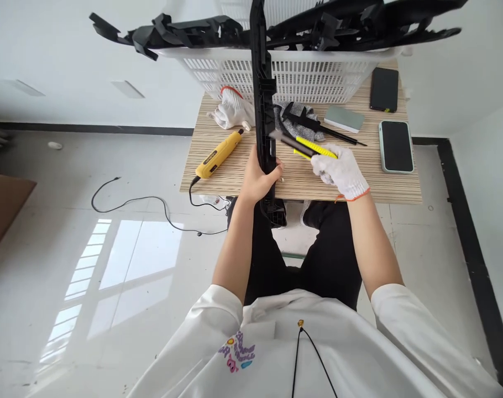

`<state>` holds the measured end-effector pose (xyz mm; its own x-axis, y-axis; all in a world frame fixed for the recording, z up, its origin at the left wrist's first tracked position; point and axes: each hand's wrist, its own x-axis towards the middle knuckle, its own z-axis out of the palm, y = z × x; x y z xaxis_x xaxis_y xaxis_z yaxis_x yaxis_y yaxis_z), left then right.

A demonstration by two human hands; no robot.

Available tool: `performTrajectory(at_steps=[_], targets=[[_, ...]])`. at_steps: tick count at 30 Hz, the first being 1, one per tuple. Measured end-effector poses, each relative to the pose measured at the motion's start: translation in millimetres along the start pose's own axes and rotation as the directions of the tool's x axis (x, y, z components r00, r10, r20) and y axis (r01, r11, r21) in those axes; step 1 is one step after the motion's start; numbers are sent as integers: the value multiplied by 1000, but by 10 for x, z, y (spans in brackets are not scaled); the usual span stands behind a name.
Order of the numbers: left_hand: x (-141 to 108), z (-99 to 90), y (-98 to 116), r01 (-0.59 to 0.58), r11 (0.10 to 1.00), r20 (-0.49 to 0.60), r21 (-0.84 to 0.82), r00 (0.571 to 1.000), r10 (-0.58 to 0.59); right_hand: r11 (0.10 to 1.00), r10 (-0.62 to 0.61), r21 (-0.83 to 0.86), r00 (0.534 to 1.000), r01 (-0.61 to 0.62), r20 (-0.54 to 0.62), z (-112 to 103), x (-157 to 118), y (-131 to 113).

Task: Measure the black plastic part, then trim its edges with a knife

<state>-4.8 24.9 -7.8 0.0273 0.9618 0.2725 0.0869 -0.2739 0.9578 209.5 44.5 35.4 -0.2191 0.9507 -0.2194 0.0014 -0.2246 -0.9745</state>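
Observation:
My bare left hand is wrapped round a long black plastic part, which stands lengthwise over the table, its near end between my knees. In a white knit glove with an orange cuff, my right hand grips a yellow and black utility knife. The knife's blade points left and lies close to the black part; whether it touches cannot be made out. Behind the knife, a black caliper rests partly on a grey cloth.
A yellow corded rotary tool and a crumpled white glove lie left. Right are a phone, a black flat case and a grey-green box. More black parts top the white basket. A cable crosses the floor.

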Motion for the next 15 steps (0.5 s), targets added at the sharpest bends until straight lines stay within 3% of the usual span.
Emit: performTrajectory(at_steps=[2, 6, 11, 15], targets=[[20, -5, -20, -20, 1000, 14, 7, 1000, 20, 999, -31, 32, 998, 33, -48, 12, 19, 19], [65, 6, -92, -44, 998, 8, 41, 999, 44, 999, -21, -32, 1000, 20, -22, 31, 86, 67], [81, 41, -96, -56, 997, -16, 49, 998, 57, 983, -180, -10, 966, 181, -187, 65, 64, 119], [71, 56, 13, -35, 998, -37, 47, 999, 37, 991, -134, -27, 976, 131, -171, 82, -36, 111]])
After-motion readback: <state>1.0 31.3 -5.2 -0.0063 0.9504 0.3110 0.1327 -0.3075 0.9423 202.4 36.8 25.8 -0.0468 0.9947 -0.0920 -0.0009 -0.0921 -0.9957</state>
